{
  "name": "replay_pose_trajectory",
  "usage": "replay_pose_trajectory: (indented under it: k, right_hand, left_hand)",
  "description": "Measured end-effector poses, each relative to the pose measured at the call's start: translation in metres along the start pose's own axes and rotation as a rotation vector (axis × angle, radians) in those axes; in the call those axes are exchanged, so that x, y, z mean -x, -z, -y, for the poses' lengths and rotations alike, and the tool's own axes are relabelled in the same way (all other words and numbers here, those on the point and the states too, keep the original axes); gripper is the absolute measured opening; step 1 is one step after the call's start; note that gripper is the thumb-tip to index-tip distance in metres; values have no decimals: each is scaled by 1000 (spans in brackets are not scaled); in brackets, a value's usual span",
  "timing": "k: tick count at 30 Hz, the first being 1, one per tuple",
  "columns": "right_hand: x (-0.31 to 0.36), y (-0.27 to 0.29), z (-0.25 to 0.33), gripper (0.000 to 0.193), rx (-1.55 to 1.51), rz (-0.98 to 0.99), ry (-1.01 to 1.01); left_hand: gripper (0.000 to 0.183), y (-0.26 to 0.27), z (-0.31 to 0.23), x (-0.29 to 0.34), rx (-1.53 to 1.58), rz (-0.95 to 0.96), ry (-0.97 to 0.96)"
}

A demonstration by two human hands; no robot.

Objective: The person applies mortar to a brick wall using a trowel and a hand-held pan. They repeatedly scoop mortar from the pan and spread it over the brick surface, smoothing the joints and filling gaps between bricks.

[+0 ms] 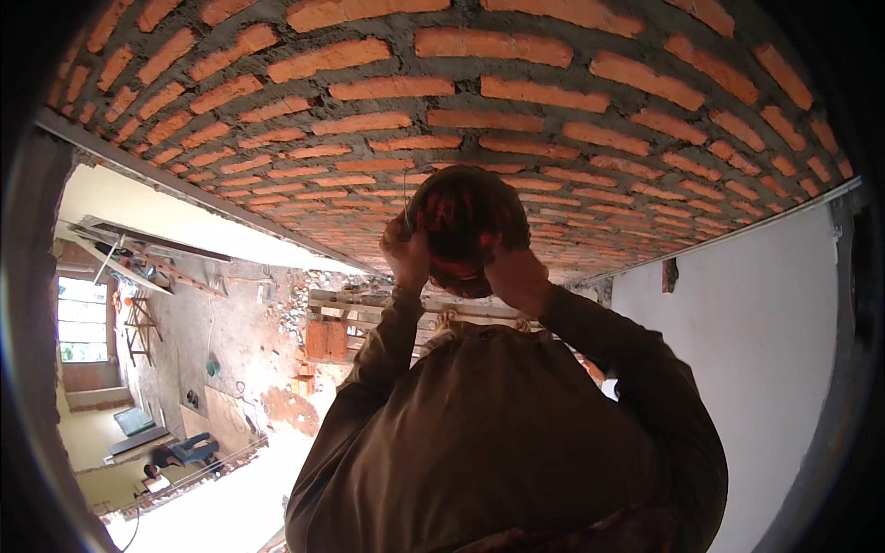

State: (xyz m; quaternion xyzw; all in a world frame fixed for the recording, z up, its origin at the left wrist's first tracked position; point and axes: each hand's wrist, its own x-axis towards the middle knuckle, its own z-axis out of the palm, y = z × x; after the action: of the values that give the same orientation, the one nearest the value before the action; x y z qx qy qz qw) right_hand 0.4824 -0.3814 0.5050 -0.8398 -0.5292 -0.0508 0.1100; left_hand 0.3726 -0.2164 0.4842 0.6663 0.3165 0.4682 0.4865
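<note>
My left hand [407,255] and my right hand [518,275] are closed on opposite sides of a round, dark, bowl-shaped thing [458,219] in front of my chest. Its surface is dark with glossy reddish patches, and a thin wire-like line rises by its left side. Its exact kind is too dark to make out. Several fingers are hidden behind it or in shadow. Just beyond it stretches a wall of orange bricks [493,46] with grey mortar in the joints; whether the round thing touches the wall, I cannot tell.
Wooden planks [359,302] and orange hollow bricks [326,340] lie below to the left. Farther left are a wooden trestle [140,329], a window [83,318] and another person [182,455] bending. A white wall [737,341] stands at right.
</note>
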Motion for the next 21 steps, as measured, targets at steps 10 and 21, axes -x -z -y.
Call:
replay_pose_trajectory:
  k: [10, 21]
  right_hand:
    - [2, -4, 5, 25, -39, 136, -78]
    - [8, -5, 11, 26, -1390, 571, -179]
  left_hand:
    - [43, -2, -16, 6, -132, 40, -97]
    - [44, 21, -56, 5, 25, 242, -259]
